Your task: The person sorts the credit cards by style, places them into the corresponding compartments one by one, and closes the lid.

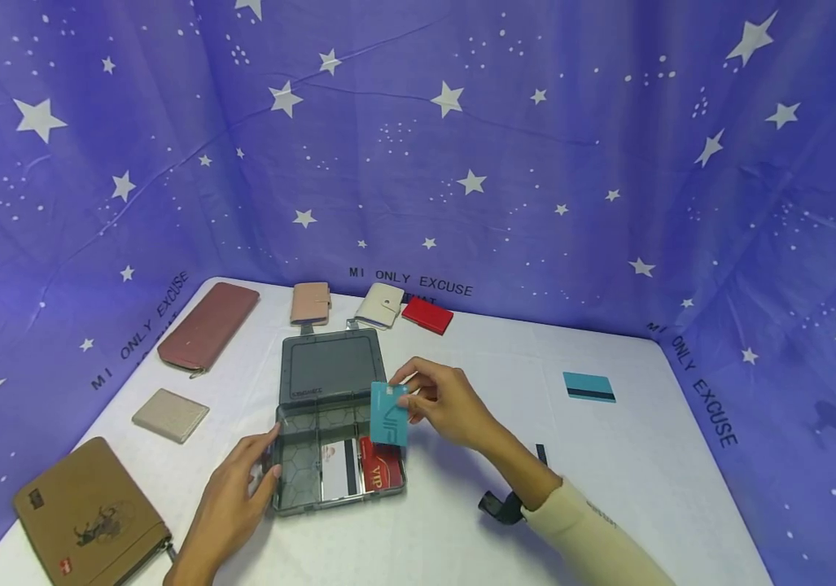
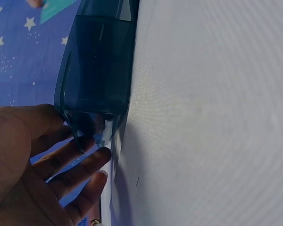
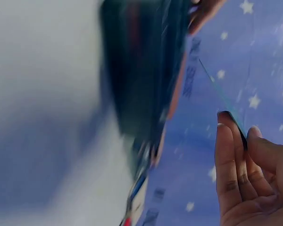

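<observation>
In the head view my right hand [image 1: 450, 404] pinches a teal VIP card [image 1: 387, 425] between thumb and fingers, above the right side of a dark see-through plastic box [image 1: 299, 513]. The right wrist view shows that card [image 3: 221, 96] edge-on in the right hand [image 3: 247, 172]. The box's lid [image 1: 332, 366] is folded back. A white card with a black stripe [image 1: 339, 470] and a red VIP card [image 1: 382, 468] lie in its compartments. My left hand [image 1: 236, 480] touches the box's left side, fingers fairly straight; the left wrist view shows its fingers [image 2: 80, 174] spread beside the box's end.
Another teal card [image 1: 589, 387] lies far right. Behind the box are a pink card holder [image 1: 311, 303], a cream one [image 1: 379, 305] and a red case [image 1: 427, 315]. A maroon wallet [image 1: 211, 327], a beige holder [image 1: 171, 414] and a brown zip pouch [image 1: 88, 513] lie left.
</observation>
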Tool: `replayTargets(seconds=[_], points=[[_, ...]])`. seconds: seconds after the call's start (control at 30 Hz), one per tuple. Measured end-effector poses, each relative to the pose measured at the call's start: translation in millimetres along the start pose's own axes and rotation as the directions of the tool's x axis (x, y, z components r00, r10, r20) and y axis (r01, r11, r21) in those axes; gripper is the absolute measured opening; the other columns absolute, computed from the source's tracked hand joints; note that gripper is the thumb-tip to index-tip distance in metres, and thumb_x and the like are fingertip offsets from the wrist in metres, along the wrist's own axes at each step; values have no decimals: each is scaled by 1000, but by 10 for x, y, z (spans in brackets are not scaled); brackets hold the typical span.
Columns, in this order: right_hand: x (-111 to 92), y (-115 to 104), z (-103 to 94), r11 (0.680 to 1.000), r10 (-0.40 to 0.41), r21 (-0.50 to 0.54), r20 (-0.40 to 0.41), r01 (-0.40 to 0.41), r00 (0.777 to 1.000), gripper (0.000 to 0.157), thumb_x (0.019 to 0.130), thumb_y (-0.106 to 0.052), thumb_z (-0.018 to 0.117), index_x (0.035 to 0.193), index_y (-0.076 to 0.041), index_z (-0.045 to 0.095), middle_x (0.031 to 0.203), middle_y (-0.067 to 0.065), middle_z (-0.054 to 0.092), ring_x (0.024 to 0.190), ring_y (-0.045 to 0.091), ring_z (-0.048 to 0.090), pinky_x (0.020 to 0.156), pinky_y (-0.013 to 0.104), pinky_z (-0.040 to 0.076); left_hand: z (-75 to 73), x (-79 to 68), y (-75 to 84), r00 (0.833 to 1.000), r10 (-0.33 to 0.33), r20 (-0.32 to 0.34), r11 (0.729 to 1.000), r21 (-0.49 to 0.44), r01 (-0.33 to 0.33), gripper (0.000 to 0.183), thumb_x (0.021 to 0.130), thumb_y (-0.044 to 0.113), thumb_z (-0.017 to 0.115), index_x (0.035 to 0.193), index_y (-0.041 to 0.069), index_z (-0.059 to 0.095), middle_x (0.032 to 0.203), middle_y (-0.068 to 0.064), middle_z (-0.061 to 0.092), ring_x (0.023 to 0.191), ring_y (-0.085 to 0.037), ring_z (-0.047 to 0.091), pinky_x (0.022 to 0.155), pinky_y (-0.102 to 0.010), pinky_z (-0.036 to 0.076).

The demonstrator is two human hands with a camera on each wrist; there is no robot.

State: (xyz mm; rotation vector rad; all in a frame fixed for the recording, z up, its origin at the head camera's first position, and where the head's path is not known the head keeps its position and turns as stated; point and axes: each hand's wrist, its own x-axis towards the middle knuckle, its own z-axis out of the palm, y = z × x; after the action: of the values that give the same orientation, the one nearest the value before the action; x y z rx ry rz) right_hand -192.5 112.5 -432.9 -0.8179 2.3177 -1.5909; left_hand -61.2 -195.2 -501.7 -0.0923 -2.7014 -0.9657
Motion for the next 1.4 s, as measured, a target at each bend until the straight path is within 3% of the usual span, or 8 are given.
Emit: replayTargets(seconds=[0.2, 0.37, 0.6, 0.73, 0.93, 1.03, 1.13, 1.4], points=[[43, -171, 407, 997, -30, 66, 71, 25, 997, 24, 89, -6, 72, 110, -15, 66, 90, 5, 74, 73, 19, 72, 64, 40, 62, 8, 4, -6, 1000, 7, -8, 1000, 1, -7, 59, 89, 6, 72, 145, 12, 52, 129, -4, 63, 113, -24, 64, 78, -38, 58], [98, -251, 768, 997, -62, 56, 64, 59, 996, 21, 88, -8, 72, 108, -11, 66, 91, 3, 76, 74, 10, 73, 64, 30, 62, 10, 8, -14, 1000, 0, 5, 1000, 11, 0, 59, 90, 9, 71, 145, 12, 52, 130, -4, 62, 113, -23, 63, 78, -37, 58], [178, -227, 1152, 970, -142, -192, 51, 149, 989, 19, 88, -15, 73, 106, -13, 69, 92, -2, 76, 74, -5, 68, 65, 11, 55, 6, 9, -20, 1000, -4, 22, 1000, -4, 4, 58, 91, 10, 70, 145, 12, 51, 131, -4, 61, 115, -24, 63, 80, -39, 58], [187, -196, 1243, 862, -233, -448, 67, 238, 970, 17, 86, -24, 76, 101, -18, 72, 90, -8, 76, 76, -8, 60, 68, 5, 47, 5, 4, -15, 1000, 4, 17, 1000, -10, -4, 58, 91, 9, 70, 145, 11, 51, 131, -5, 62, 114, -26, 64, 78, -39, 58], [154, -149, 1280, 584, -260, -759, 162, 289, 952, 24, 88, -44, 73, 106, -29, 77, 111, -8, 67, 96, 8, 49, 76, 18, 47, 3, 6, -12, 999, -18, 30, 1000, -1, 18, 59, 91, 9, 70, 146, 12, 50, 131, -5, 61, 116, -27, 63, 79, -38, 58], [130, -124, 1269, 520, -205, -799, 227, 303, 952, 34, 91, -54, 65, 114, -30, 75, 125, 0, 58, 110, 14, 46, 90, 29, 47, 1, 6, -18, 999, -21, 29, 1000, 7, 21, 59, 91, 9, 70, 146, 12, 51, 131, -6, 61, 116, -27, 63, 79, -37, 58], [87, -111, 1224, 556, -151, -777, 255, 295, 955, 41, 93, -59, 59, 120, -31, 73, 135, 3, 54, 119, 17, 44, 97, 36, 46, 1, 8, -23, 999, -25, 32, 1000, 10, 25, 59, 90, 8, 70, 146, 12, 51, 132, -6, 61, 116, -28, 63, 79, -38, 58], [-161, -63, 898, 787, -100, -588, 178, 188, 979, 41, 90, -54, 67, 127, -38, 65, 138, -4, 52, 124, 13, 42, 103, 45, 43, 8, 16, -23, 998, -48, 50, 999, -2, 48, 59, 91, 10, 70, 147, 13, 50, 133, -6, 60, 118, -27, 62, 82, -40, 57]])
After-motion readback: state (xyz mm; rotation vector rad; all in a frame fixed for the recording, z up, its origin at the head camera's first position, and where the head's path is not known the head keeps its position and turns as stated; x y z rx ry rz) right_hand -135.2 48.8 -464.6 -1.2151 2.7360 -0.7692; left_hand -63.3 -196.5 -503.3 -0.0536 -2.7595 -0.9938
